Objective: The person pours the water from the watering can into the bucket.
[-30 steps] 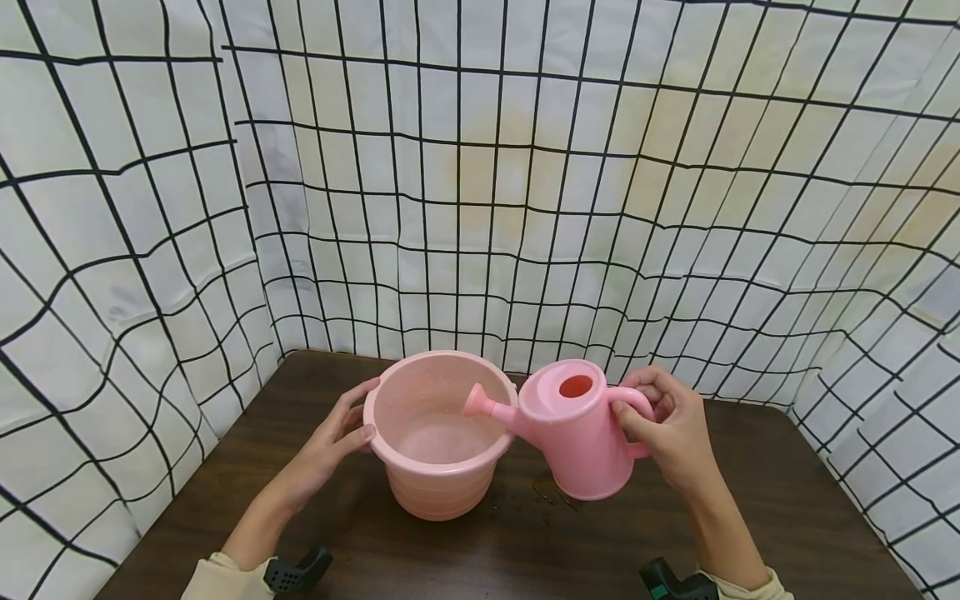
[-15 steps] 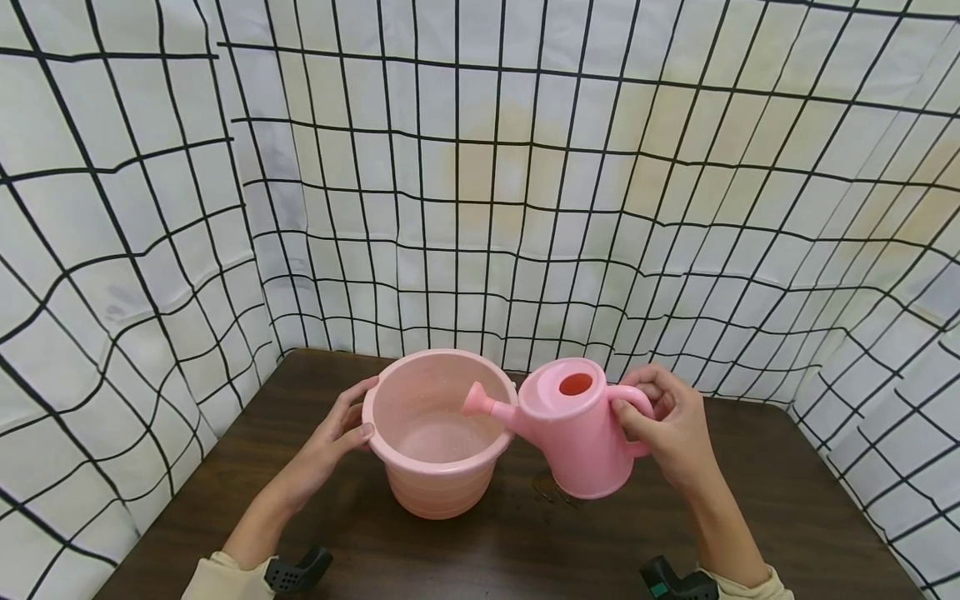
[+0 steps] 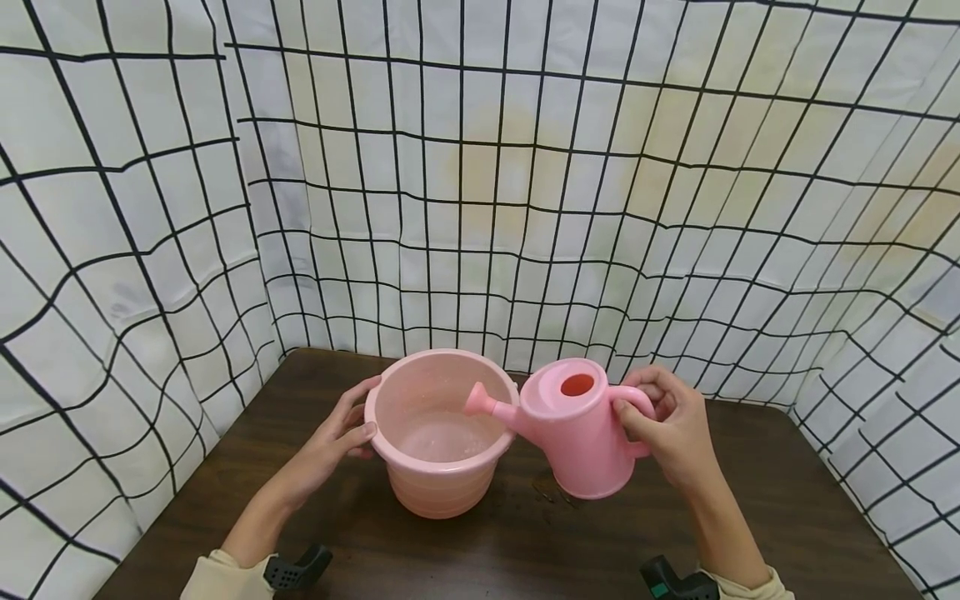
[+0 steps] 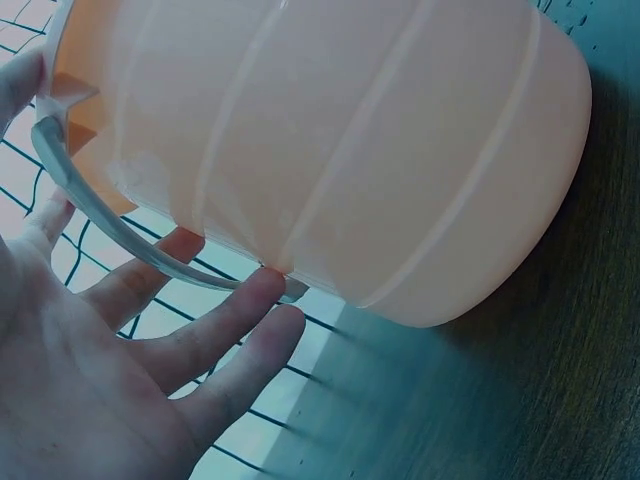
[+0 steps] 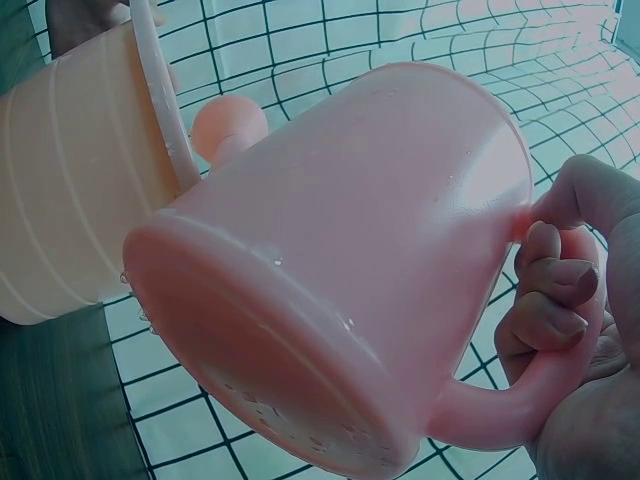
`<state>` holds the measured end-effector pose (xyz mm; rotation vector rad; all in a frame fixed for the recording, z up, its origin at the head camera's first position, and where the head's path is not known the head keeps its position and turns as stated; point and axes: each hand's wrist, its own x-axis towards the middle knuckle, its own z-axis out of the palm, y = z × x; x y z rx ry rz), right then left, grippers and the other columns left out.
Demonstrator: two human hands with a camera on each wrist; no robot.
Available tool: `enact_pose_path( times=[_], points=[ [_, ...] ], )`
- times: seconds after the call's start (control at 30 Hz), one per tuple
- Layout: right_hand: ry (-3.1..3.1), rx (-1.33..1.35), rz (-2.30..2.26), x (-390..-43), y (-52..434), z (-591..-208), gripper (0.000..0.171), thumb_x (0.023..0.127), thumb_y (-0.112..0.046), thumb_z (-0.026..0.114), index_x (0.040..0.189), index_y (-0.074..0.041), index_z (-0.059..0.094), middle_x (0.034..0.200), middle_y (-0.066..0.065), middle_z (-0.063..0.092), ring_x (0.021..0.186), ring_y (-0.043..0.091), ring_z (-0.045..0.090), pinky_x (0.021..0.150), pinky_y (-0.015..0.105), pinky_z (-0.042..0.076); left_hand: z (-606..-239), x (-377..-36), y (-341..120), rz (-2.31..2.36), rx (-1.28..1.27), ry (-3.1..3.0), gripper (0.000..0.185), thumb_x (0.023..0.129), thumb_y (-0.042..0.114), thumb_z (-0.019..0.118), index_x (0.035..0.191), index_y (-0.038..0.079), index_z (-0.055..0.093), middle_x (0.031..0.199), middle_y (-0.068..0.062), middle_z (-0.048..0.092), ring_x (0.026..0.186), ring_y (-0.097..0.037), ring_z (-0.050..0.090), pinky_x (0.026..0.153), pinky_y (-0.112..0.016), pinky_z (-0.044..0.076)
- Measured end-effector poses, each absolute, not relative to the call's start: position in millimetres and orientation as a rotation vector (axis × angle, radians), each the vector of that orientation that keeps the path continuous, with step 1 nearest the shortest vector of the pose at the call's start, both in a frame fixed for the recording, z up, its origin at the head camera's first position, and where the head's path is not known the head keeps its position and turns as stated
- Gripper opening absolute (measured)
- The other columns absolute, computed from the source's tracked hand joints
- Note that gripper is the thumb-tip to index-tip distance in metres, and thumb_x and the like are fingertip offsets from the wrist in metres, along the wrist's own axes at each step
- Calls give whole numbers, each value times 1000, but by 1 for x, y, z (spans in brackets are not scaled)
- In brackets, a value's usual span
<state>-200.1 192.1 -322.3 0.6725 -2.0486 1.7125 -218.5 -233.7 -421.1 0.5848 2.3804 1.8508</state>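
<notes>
A pale pink bucket point(image 3: 442, 492) stands on the table at the centre of the head view. At its left side rests my left hand point(image 3: 330, 437), thumb and index finger at the rim. In the left wrist view, its other fingers point(image 4: 255, 345) stretch fairly straight along the bucket wall, near a thin bail handle point(image 4: 130, 240). My right hand point(image 3: 675, 429) grips the handle of a pink watering can point(image 3: 585, 450). The can leans left, with its spout point(image 3: 487, 402) over the bucket's opening. Water drops cling to the can's base point(image 5: 270, 350) in the right wrist view.
A dark wooden table point(image 3: 420, 558) carries everything, with a small wet patch point(image 3: 555, 492) under the watering can. Behind and at both sides rises a white cloth wall point(image 3: 480, 175) with a black grid.
Hands, bucket and watering can hold nearly the same place; only a slight shift of the whole head view shows.
</notes>
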Motion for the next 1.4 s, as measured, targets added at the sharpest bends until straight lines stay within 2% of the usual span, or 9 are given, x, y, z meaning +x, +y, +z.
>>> enact_pose_path(
  times=[0.3, 0.53, 0.87, 1.17, 1.4],
  points=[
    [-2084, 693, 1708, -201, 194, -323, 19, 83, 10, 63, 99, 1, 58, 78, -5, 65, 66, 10, 58, 55, 27, 57, -421, -219, -234, 1849, 580, 2380, 58, 102, 22, 41, 153, 32, 16, 156, -14, 27, 123, -9, 47, 86, -42, 50],
    [-2059, 686, 1726, -202, 193, -323, 20, 81, 12, 63, 99, 5, 58, 78, -3, 65, 64, 12, 58, 54, 28, 56, -422, -218, -234, 1856, 593, 2375, 58, 102, 21, 41, 153, 31, 15, 155, -16, 27, 123, -13, 49, 86, -39, 51],
    [-2071, 682, 1725, -202, 194, -323, 19, 82, 11, 63, 99, 3, 59, 77, -3, 64, 64, 11, 57, 54, 28, 56, -422, -219, -234, 1854, 592, 2374, 58, 102, 21, 41, 153, 31, 15, 154, -17, 29, 122, -16, 50, 86, -39, 51],
    [-2144, 662, 1695, -204, 197, -323, 20, 84, 6, 64, 98, -7, 59, 78, -6, 64, 66, 8, 57, 54, 29, 57, -422, -219, -234, 1849, 584, 2379, 58, 102, 22, 41, 153, 31, 15, 156, -16, 27, 122, -11, 50, 87, -40, 51],
    [-2115, 649, 1701, -202, 195, -321, 18, 83, 8, 64, 98, 0, 59, 76, -4, 64, 64, 9, 57, 52, 29, 56, -421, -219, -234, 1849, 590, 2382, 58, 102, 21, 41, 153, 31, 16, 155, -17, 28, 122, -11, 50, 86, -42, 51]
  ],
)
